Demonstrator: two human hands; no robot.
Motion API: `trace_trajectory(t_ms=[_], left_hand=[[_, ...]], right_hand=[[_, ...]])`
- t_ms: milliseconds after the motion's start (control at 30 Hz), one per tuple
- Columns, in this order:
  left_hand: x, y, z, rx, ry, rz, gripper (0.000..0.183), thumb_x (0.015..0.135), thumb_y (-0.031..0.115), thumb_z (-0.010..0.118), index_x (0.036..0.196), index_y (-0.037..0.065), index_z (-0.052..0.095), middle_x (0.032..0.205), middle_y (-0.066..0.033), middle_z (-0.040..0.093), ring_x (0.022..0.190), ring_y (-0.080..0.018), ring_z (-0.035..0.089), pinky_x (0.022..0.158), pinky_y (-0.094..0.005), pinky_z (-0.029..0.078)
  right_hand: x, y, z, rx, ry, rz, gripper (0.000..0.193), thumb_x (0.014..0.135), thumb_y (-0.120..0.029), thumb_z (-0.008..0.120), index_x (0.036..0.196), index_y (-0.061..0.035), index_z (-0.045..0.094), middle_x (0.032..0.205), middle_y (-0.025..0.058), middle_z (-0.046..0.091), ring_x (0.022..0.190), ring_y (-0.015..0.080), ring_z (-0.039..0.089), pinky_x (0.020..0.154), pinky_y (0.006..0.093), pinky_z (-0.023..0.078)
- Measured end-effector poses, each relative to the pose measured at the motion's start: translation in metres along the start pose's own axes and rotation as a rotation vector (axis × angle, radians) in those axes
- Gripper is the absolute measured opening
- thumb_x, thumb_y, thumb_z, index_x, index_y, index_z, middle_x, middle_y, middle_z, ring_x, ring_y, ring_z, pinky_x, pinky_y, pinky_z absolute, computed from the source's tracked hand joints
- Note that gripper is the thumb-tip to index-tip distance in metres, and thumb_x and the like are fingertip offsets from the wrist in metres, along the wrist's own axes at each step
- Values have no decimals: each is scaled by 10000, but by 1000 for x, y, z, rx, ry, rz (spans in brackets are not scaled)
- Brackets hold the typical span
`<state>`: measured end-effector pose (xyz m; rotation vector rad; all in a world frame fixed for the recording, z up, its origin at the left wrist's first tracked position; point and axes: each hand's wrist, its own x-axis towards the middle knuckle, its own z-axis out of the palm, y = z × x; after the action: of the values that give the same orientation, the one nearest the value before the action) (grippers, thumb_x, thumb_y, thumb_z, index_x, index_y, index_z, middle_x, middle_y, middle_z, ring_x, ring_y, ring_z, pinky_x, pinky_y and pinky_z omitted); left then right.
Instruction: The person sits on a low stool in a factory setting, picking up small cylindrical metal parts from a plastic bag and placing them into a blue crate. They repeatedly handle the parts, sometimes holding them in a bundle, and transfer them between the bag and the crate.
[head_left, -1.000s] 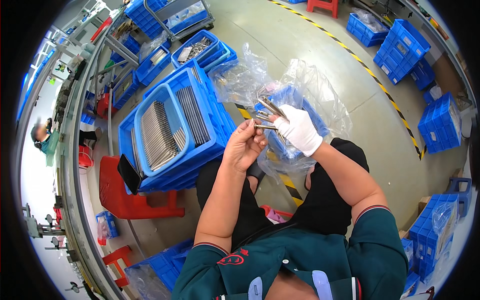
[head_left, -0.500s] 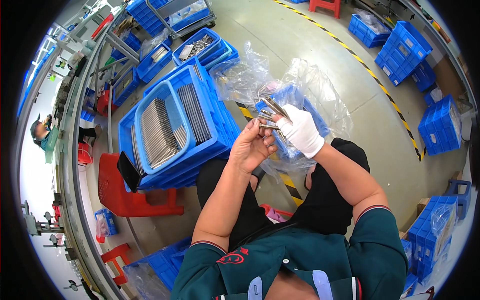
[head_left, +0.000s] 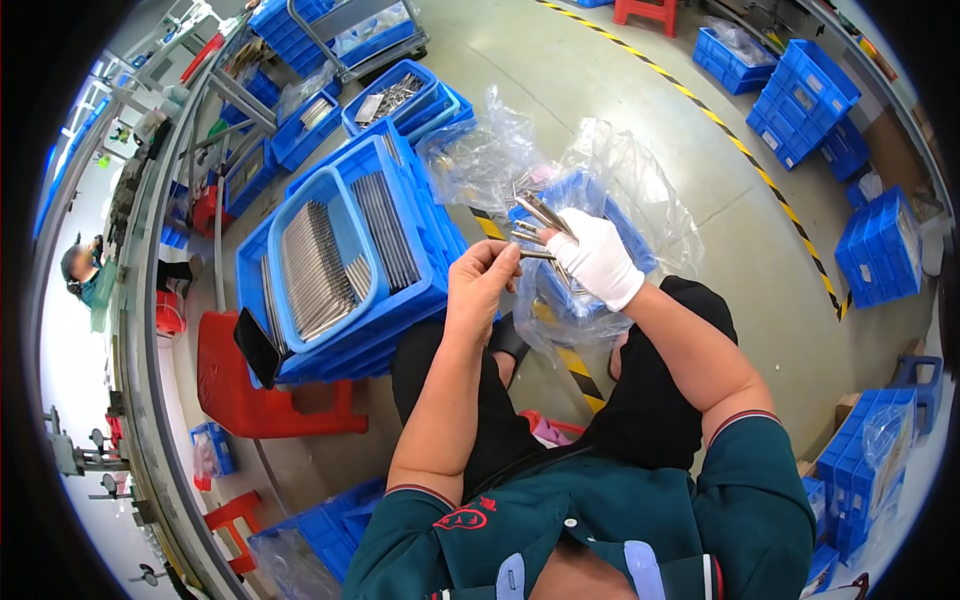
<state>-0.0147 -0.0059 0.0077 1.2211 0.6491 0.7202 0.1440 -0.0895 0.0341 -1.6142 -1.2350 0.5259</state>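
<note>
My right hand (head_left: 600,262), in a white glove, is closed around a bunch of shiny metal rods (head_left: 543,214) whose ends stick out to the left. My bare left hand (head_left: 480,284) pinches the end of one metal rod (head_left: 537,255) just left of the glove. The far end of this rod reaches the gloved fingers. Beneath the right hand stands a blue bin (head_left: 632,238) with clear plastic over its edges and more metal pieces inside, partly hidden by the hand. To the left, a light blue tray (head_left: 374,268) carries rows of slender metal rods (head_left: 312,262).
The tray rests on stacked blue crates (head_left: 432,262) holding dark rods (head_left: 388,228). A black phone-like slab (head_left: 258,346) leans at their near corner, above a red stool (head_left: 235,375). Clear plastic bags (head_left: 480,150) lie beyond my hands. Blue crates (head_left: 805,95) stand at right.
My left hand has moved slightly left and drawn the pinched rod partly away from the bunch. The gloved right hand stays nearly in place.
</note>
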Motion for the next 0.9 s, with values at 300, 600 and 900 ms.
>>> trace_trajectory(t_ms=[300,600,900], left_hand=[[-2,1,5,-13,14,2,163,893,180,626,877,19,601,689,-5,560,577,-50,473,518,-193,376],[-4,2,12,-2,-5,-15,201,916,206,592,876,14,549,658,-20,521,530,-76,444,470,-217,368],[-2,2,4,99,-143,-151,224,940,236,552,883,21,533,641,-2,488,527,-70,417,461,-219,340]], right_hand=[[-2,3,-4,-37,-40,-6,204,869,-202,586,842,-1,572,640,174,558,574,299,552,557,363,436],[-3,3,-9,-48,-76,8,234,875,-242,588,836,-14,555,651,181,562,606,329,565,566,376,436],[-8,9,3,-283,-100,17,281,890,-329,540,871,-49,543,696,186,592,681,385,588,608,441,444]])
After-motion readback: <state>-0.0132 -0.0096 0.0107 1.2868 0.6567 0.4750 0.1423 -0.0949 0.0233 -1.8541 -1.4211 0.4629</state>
